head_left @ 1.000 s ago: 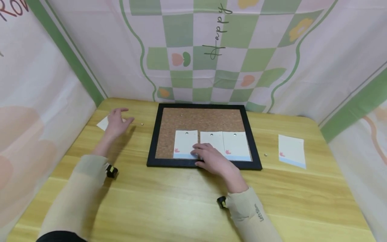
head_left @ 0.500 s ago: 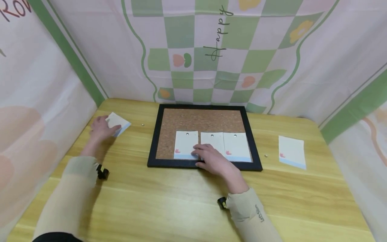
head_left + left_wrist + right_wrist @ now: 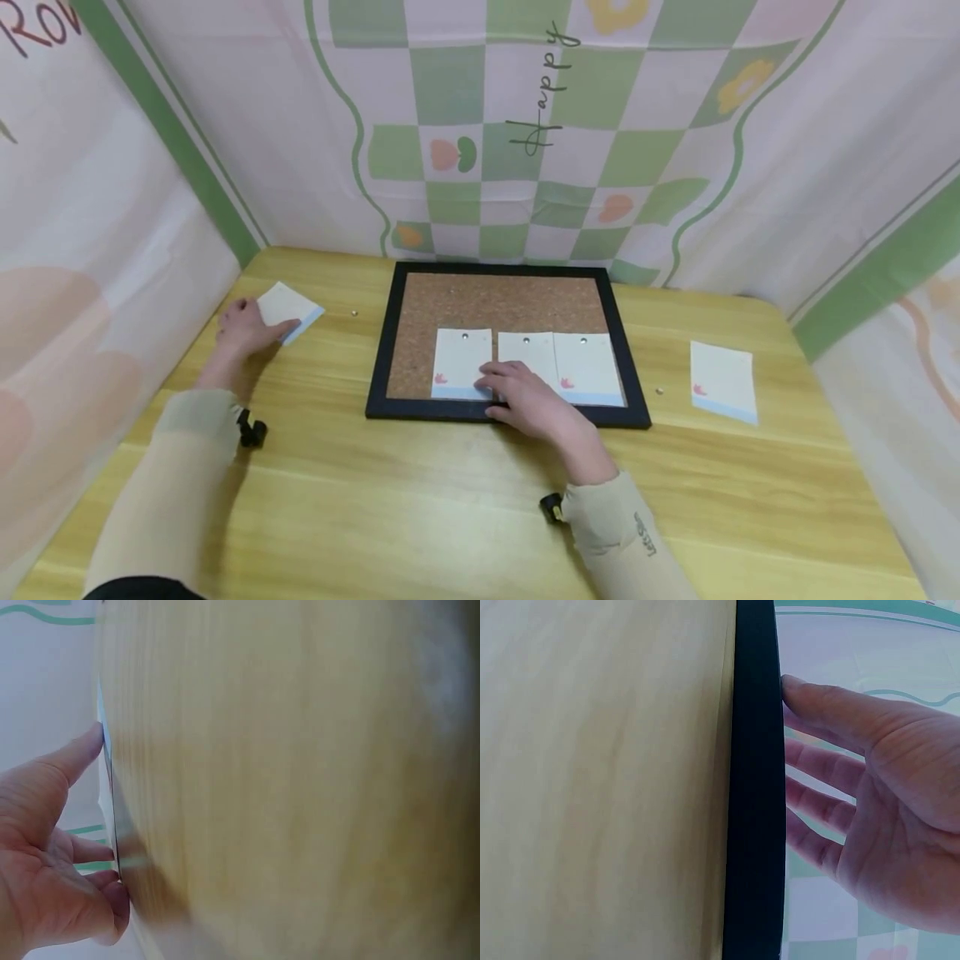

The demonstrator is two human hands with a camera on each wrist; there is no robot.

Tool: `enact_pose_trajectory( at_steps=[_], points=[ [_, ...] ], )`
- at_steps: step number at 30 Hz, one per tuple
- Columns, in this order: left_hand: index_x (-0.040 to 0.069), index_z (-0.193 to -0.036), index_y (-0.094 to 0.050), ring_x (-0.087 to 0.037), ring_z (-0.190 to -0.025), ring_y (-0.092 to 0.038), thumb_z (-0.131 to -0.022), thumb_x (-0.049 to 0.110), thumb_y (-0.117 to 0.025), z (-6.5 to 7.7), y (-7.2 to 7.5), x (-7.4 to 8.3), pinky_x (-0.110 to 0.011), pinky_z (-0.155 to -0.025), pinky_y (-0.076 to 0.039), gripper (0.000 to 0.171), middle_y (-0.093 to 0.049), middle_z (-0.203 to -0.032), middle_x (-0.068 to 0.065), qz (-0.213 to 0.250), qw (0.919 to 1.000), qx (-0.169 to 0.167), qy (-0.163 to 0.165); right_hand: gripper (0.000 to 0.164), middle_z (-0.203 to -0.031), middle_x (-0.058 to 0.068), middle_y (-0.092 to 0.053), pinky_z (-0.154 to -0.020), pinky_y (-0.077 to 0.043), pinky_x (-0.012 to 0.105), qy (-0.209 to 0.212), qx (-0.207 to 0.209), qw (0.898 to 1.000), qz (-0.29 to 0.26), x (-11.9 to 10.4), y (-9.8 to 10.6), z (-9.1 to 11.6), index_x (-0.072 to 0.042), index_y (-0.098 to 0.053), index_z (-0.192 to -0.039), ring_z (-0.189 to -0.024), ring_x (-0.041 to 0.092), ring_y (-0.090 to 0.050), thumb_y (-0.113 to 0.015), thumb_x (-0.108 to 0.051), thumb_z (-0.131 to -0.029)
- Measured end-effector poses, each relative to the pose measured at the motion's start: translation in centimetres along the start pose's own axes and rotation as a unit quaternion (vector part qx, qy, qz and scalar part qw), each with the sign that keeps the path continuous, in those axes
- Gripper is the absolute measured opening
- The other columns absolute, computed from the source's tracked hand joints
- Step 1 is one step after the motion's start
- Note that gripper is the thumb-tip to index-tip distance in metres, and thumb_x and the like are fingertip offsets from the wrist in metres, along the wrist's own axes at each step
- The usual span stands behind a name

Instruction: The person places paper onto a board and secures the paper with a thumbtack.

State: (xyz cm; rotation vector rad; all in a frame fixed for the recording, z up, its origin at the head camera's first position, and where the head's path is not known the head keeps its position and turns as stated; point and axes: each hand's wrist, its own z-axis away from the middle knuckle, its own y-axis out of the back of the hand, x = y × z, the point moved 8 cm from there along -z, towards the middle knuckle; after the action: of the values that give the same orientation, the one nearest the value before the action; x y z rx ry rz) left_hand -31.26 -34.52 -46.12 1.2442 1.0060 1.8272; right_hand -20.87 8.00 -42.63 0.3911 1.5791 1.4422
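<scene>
At the table's left, my left hand (image 3: 246, 327) spans a white note card (image 3: 282, 305) with a pale blue strip. Its thumb is on the strip side and its fingers are at the opposite edge. The left wrist view shows that card (image 3: 107, 787) edge-on between thumb and fingertips, just over the wood. My right hand (image 3: 528, 398) rests with spread, relaxed fingers on the lower part of the black-framed corkboard (image 3: 495, 300), thumb by the frame. Beneath its fingers, the middle card (image 3: 525, 352) is partly covered. A left card (image 3: 457, 358) and a right card (image 3: 588, 367) flank it, each with a pushpin at its top.
On the wooden table (image 3: 375, 517), another white card (image 3: 722, 379) lies to the right, with a small pin (image 3: 659, 391) beside it. A second loose pin (image 3: 354, 313) sits left of the board. Patterned cloth (image 3: 510, 150) hangs behind.
My left hand has moved left and down onto the loose card, uncovering most of it and setting its thumb on the blue strip. The right hand has stayed on the board.
</scene>
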Motion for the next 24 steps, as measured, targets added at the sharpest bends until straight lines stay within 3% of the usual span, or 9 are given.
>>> enact_pose_trajectory(
  at_steps=[7,14,21,24],
  points=[
    [-0.019,-0.146,-0.023,-0.063,-0.132,-0.024,-0.093,0.058,-0.058,-0.2,0.0,0.0,-0.073,-0.106,-0.031,0.099,-0.017,-0.149,-0.045,-0.024,0.9997,-0.001,0.006,0.038,-0.151,0.015,-0.049,-0.115,-0.039,0.051,0.002,0.001,1.0,0.001,0.0,0.0,0.0,-0.007,-0.063,-0.132,-0.14,0.037,-0.044,-0.067,-0.018,-0.096],
    [-0.009,-0.148,-0.03,-0.061,-0.135,-0.021,-0.093,0.051,-0.061,0.3,0.4,0.8,-0.072,-0.107,-0.028,0.087,-0.024,-0.147,-0.044,-0.015,0.9998,0.01,-0.013,0.037,-0.15,0.016,-0.05,-0.115,-0.039,0.05,0.005,0.004,1.0,0.0,0.0,0.0,0.0,-0.007,-0.063,-0.131,-0.14,0.037,-0.044,-0.068,-0.018,-0.096],
    [-0.006,-0.15,-0.029,-0.055,-0.128,-0.033,-0.09,0.034,-0.07,0.6,0.6,1.5,-0.069,-0.104,-0.037,0.084,-0.036,-0.14,-0.04,0.065,0.9973,0.028,-0.022,0.037,-0.15,0.015,-0.05,-0.114,-0.039,0.05,0.006,0.004,1.0,0.002,0.0,0.0,0.0,-0.007,-0.063,-0.131,-0.139,0.037,-0.045,-0.067,-0.018,-0.096],
    [-0.005,-0.153,-0.024,-0.055,-0.13,-0.034,-0.088,0.026,-0.073,0.7,0.8,1.7,-0.069,-0.106,-0.036,0.088,-0.036,-0.143,-0.039,0.092,0.995,0.034,-0.018,0.037,-0.15,0.015,-0.05,-0.115,-0.039,0.05,0.006,0.004,1.0,0.002,0.0,0.0,-0.1,-0.007,-0.063,-0.131,-0.139,0.037,-0.045,-0.067,-0.019,-0.096]
  ],
)
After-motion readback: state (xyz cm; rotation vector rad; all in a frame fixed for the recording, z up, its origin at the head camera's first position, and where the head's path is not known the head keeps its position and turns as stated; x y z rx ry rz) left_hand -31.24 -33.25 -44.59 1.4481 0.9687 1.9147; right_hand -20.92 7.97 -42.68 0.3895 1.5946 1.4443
